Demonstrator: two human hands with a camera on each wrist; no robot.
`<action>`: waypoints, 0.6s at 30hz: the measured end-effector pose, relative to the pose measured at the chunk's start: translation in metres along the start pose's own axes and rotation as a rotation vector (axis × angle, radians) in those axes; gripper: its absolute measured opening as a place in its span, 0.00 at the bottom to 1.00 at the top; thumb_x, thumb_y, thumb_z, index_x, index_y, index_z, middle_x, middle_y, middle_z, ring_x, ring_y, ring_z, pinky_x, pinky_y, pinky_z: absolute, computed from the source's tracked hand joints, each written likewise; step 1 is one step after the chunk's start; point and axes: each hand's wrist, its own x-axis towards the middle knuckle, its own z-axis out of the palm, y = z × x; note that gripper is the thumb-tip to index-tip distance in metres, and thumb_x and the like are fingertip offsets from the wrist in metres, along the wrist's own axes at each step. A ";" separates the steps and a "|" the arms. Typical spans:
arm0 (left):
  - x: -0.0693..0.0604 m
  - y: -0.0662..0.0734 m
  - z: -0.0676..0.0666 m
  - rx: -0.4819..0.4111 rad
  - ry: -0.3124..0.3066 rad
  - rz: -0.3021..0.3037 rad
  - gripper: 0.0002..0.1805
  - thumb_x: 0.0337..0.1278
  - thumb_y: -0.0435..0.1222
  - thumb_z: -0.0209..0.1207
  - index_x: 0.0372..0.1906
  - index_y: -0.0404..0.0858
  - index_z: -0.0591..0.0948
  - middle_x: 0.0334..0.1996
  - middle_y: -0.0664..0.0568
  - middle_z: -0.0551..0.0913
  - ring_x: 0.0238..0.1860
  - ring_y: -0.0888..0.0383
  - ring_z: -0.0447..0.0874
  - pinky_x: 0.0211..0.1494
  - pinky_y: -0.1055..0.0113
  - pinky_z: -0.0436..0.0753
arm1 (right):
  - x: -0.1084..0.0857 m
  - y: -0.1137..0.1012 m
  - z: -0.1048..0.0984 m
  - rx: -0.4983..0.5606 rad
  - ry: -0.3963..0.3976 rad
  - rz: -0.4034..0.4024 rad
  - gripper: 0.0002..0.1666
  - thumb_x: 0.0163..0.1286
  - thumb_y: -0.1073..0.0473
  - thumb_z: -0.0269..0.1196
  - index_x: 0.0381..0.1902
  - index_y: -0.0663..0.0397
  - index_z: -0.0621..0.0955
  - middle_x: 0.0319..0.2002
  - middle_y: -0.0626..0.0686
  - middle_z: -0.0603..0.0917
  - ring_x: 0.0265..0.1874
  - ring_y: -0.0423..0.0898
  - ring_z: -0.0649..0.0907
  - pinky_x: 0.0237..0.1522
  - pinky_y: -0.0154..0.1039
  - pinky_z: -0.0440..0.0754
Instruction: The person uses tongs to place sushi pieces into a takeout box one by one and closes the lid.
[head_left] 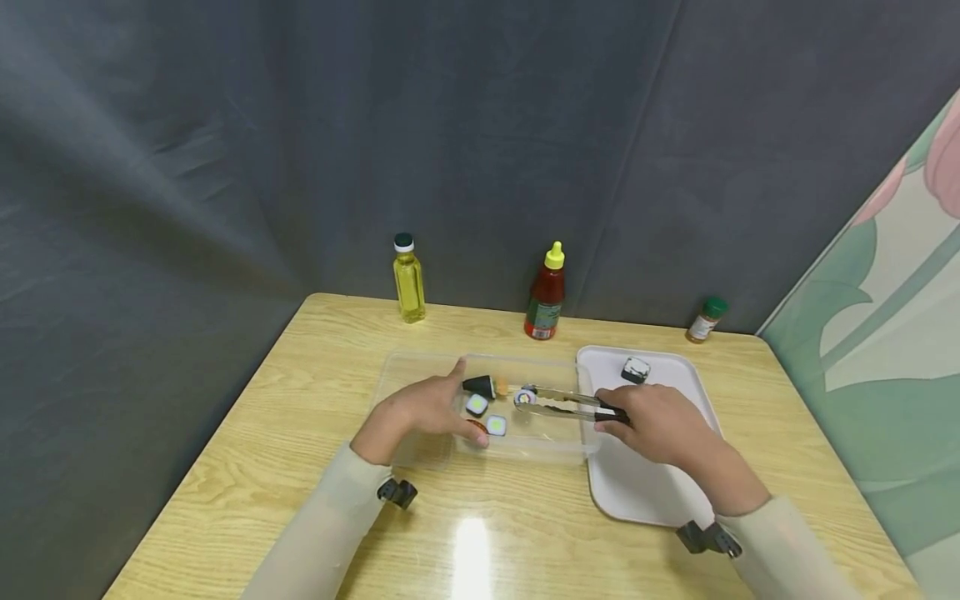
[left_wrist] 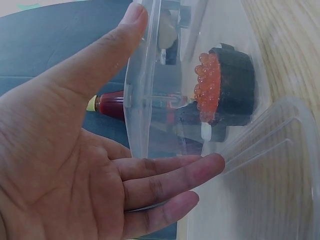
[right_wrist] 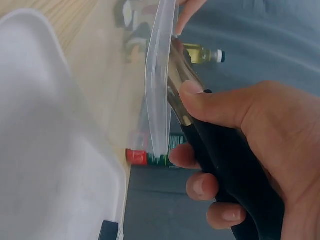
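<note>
In the head view, a round sushi roll point(head_left: 525, 398) lies inside the clear plastic container point(head_left: 517, 452), between the tips of the tongs point(head_left: 562, 412); whether they pinch it I cannot tell. The tongs' long axis runs roughly along the worktop's point(head_left: 300, 375) far edge, from the roll across the container's right rim to the right hand point(head_left: 652, 421), which is over the white tray point(head_left: 637, 496). The roll is left of that hand and right of the left hand point(head_left: 427, 408). The left is slightly nearer to it, but only the right reaches it, through the tongs. Two square sushi rolls point(head_left: 496, 425) and a black cone hand roll point(head_left: 478, 386) lie between the left hand and the round one. A dark-wrapped roll point(head_left: 635, 370) sits near the tray's far edge.

In the left wrist view, that hand holds nothing in its palm: fingers straight, thumb spread well apart beside the container's wall. A salmon roe gunkan point(left_wrist: 232, 85) lies near its fingertips.

In the right wrist view, the right hand grips the black tong handles, the metal arms reaching past the container's rim; the round roll cannot be made out.
</note>
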 end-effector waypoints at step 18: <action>-0.002 0.002 -0.001 0.004 -0.003 -0.002 0.78 0.50 0.62 0.77 0.87 0.39 0.34 0.82 0.38 0.63 0.78 0.42 0.72 0.74 0.47 0.78 | 0.031 -0.018 0.005 -0.055 -0.095 -0.048 0.11 0.70 0.50 0.73 0.47 0.45 0.88 0.31 0.44 0.87 0.23 0.38 0.76 0.28 0.43 0.77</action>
